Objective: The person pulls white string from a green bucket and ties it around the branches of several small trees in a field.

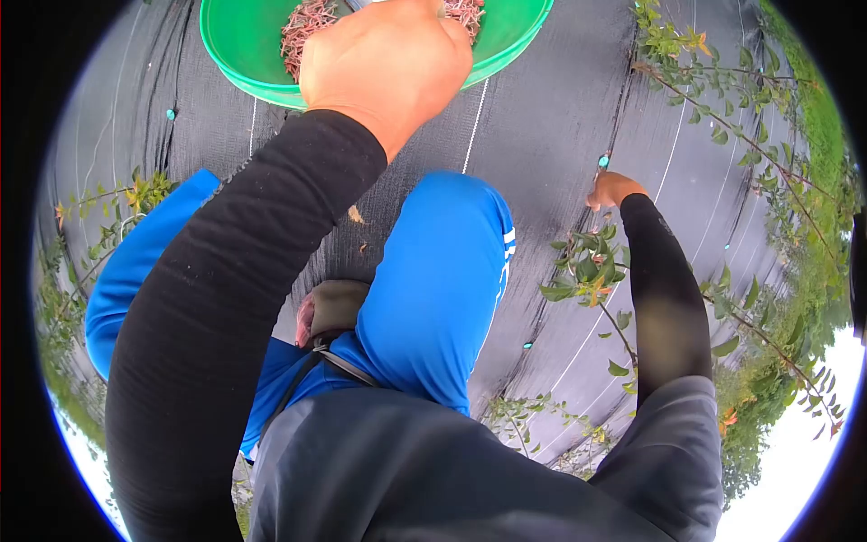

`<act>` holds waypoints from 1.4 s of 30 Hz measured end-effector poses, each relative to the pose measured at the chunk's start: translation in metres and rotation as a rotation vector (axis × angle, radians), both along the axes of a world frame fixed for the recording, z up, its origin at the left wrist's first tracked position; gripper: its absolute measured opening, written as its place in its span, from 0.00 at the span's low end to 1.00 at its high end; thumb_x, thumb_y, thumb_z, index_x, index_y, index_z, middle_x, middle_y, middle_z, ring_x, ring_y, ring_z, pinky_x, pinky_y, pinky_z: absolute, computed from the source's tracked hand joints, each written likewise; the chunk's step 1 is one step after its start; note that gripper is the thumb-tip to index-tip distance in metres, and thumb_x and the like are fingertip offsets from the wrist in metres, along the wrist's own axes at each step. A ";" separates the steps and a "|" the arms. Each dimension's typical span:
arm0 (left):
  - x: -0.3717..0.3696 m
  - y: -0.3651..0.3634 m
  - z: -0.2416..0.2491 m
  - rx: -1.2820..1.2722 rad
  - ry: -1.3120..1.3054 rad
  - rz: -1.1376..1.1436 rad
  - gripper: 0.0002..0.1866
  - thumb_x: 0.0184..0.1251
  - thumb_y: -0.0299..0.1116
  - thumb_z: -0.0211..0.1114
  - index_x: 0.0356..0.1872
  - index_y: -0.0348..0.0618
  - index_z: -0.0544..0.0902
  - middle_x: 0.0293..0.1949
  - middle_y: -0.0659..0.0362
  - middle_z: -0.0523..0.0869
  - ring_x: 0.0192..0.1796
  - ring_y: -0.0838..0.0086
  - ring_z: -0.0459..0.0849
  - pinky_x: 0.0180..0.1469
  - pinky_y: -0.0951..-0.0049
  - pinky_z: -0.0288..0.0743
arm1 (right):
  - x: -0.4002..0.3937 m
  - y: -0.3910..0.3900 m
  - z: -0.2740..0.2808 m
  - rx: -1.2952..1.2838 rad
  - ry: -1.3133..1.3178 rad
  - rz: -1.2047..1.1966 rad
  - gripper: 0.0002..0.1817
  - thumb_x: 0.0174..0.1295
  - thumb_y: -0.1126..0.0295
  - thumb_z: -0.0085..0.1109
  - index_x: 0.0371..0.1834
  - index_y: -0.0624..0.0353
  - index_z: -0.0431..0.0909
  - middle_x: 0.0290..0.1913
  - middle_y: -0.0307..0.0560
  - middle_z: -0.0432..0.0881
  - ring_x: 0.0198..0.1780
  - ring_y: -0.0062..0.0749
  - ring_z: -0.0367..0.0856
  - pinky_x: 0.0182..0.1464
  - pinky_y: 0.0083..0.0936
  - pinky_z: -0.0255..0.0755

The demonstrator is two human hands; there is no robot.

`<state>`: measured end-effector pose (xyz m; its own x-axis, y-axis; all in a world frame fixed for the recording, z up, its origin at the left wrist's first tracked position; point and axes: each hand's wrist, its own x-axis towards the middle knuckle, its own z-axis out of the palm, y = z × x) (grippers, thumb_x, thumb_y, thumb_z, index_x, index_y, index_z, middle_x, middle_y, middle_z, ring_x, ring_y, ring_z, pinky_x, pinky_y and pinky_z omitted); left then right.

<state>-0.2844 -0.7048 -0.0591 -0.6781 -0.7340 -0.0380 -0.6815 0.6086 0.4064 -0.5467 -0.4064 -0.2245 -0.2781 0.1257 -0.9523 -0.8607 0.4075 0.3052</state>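
Note:
My left hand (388, 72) is closed in a fist over a green bowl-like tub (244, 77) at the top of the view. Thin reddish-pink pieces (302, 36) lie heaped inside the tub. Something grey (355, 4) shows beside the fist, but what the fingers grip is hidden. Lower and to the right, my right hand (617, 190) reaches down to the black ground sheet (542, 135), its fingers drawn together. It is just below a round teal spot (603, 162) on the sheet and above a leafy plant (591, 266). Whatever is in these fingers is too small to make out.
Long leafy branches (759, 135) arch over the sheet on the right, with grass (822, 117) beyond. More leaves (149, 190) grow at the left. My bent knee in blue trousers (442, 262) stands between the arms. White lines run along the sheet.

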 end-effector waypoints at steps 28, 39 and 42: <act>-0.002 0.002 -0.003 -0.069 -0.006 0.001 0.13 0.58 0.35 0.47 0.28 0.40 0.79 0.23 0.44 0.82 0.28 0.51 0.82 0.36 0.55 0.75 | 0.003 0.084 -0.074 -0.535 -0.162 0.026 0.16 0.52 0.59 0.56 0.35 0.61 0.81 0.37 0.59 0.81 0.44 0.52 0.79 0.45 0.41 0.71; -0.001 0.002 -0.005 -0.117 0.002 -0.021 0.12 0.57 0.35 0.48 0.26 0.41 0.79 0.22 0.45 0.82 0.27 0.54 0.83 0.33 0.57 0.76 | 0.052 0.043 -0.001 -0.331 -0.179 0.232 0.14 0.48 0.63 0.58 0.38 0.55 0.82 0.37 0.56 0.82 0.42 0.51 0.80 0.46 0.39 0.72; -0.001 0.002 -0.005 -0.112 0.004 -0.013 0.12 0.57 0.35 0.48 0.27 0.41 0.79 0.22 0.45 0.82 0.27 0.54 0.83 0.34 0.57 0.77 | 0.051 0.042 0.005 -0.269 -0.210 0.205 0.14 0.48 0.66 0.58 0.40 0.50 0.82 0.40 0.55 0.82 0.44 0.50 0.80 0.46 0.38 0.73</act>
